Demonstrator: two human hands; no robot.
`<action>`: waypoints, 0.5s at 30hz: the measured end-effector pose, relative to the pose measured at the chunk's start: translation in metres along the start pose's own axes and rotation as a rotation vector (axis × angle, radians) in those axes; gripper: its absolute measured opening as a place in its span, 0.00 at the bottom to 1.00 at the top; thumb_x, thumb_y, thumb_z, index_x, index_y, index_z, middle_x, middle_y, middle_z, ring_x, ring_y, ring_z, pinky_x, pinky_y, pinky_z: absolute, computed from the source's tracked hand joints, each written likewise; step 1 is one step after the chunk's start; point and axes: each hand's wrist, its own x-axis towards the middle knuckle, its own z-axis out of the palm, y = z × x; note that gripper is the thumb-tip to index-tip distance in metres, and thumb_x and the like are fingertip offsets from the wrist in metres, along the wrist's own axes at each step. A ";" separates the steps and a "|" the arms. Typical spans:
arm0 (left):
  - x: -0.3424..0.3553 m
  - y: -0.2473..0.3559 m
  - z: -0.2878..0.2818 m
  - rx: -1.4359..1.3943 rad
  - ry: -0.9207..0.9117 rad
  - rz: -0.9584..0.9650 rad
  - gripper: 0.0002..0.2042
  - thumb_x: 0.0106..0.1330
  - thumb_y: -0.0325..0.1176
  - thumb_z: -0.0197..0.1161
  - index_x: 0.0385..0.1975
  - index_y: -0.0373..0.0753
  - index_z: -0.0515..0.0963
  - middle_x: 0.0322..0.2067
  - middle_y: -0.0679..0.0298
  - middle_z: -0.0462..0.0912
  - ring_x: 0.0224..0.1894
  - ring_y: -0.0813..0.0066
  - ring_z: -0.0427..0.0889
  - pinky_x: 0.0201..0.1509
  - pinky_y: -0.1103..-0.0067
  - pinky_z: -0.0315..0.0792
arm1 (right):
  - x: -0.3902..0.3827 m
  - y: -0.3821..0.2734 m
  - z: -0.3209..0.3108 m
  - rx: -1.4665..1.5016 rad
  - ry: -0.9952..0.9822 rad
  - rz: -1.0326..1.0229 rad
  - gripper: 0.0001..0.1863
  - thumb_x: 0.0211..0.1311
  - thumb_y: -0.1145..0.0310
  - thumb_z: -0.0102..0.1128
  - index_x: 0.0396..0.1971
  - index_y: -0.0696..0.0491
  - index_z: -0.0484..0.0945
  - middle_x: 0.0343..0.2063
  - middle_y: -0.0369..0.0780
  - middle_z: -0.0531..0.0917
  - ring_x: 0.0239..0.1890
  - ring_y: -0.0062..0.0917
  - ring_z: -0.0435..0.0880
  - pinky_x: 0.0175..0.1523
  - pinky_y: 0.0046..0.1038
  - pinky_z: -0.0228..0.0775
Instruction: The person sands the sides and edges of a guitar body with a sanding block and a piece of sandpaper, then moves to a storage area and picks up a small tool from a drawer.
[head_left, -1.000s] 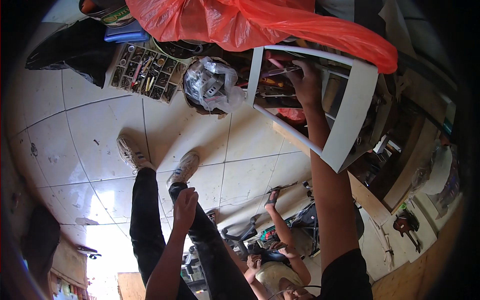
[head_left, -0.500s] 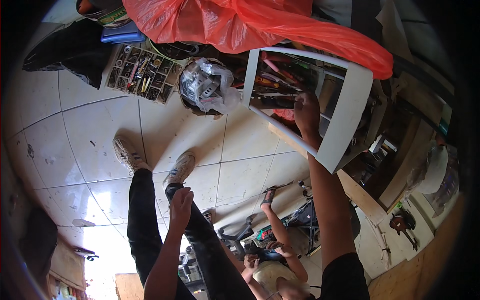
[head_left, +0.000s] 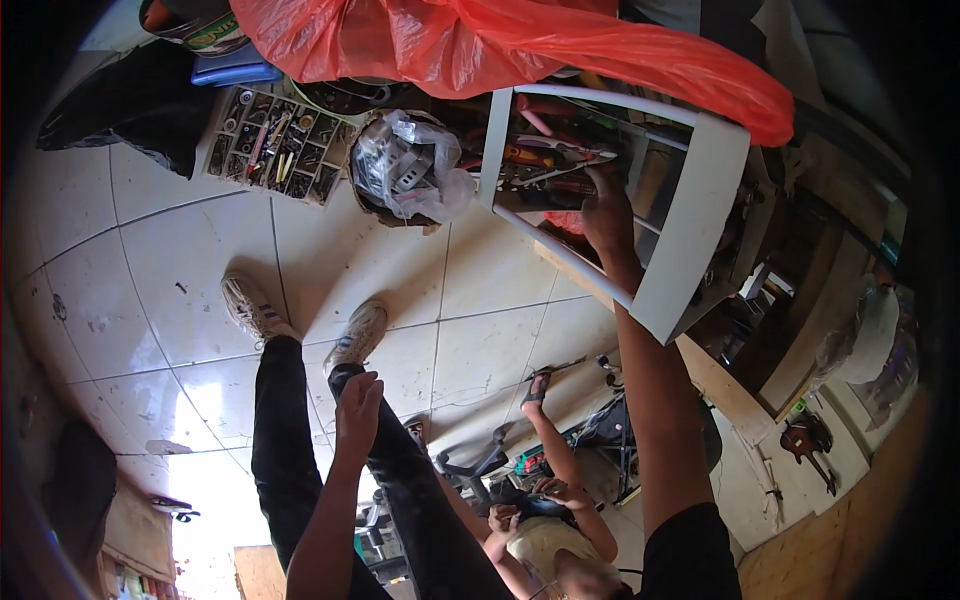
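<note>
My right hand (head_left: 607, 215) reaches into a white-framed rack (head_left: 690, 235) at the right. Its fingers are bent in among several hand tools (head_left: 545, 150), some with red, pink or orange handles. A thin, long metal tool (head_left: 565, 172) lies by the fingertips. What the fingers hold, if anything, is hidden. My left hand (head_left: 357, 415) hangs in front of my thigh with its fingers curled together and nothing seen in it.
Left of the rack stand a round container (head_left: 410, 170) of clear bags with metal parts and a compartment box (head_left: 270, 145) of small hardware. A red plastic bag (head_left: 420, 40) drapes across the back. Another person (head_left: 545, 535) sits low, near the bottom.
My right hand has shifted slightly up among the tools, and the thin metal tool near it has moved. My left hand stays at my thigh. The view has shifted slightly.
</note>
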 end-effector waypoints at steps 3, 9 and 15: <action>0.000 -0.001 -0.003 -0.012 0.010 -0.016 0.20 0.68 0.41 0.58 0.51 0.32 0.75 0.38 0.61 0.81 0.40 0.77 0.77 0.44 0.78 0.70 | 0.003 -0.017 0.005 0.075 0.137 -0.087 0.23 0.55 0.85 0.48 0.52 0.56 0.74 0.47 0.50 0.80 0.51 0.41 0.81 0.55 0.36 0.73; 0.000 0.006 0.002 -0.030 -0.022 -0.021 0.20 0.68 0.42 0.58 0.52 0.32 0.74 0.39 0.61 0.81 0.41 0.76 0.78 0.44 0.78 0.69 | 0.007 0.068 0.024 0.326 0.226 0.163 0.23 0.53 0.87 0.48 0.50 0.55 0.75 0.46 0.49 0.81 0.47 0.38 0.83 0.52 0.33 0.75; -0.002 0.001 -0.006 -0.033 0.006 -0.016 0.20 0.68 0.42 0.58 0.52 0.32 0.74 0.40 0.61 0.81 0.41 0.75 0.78 0.44 0.79 0.69 | 0.010 0.068 0.049 0.258 -0.097 0.192 0.20 0.57 0.80 0.43 0.50 0.56 0.74 0.42 0.52 0.80 0.50 0.49 0.79 0.56 0.40 0.69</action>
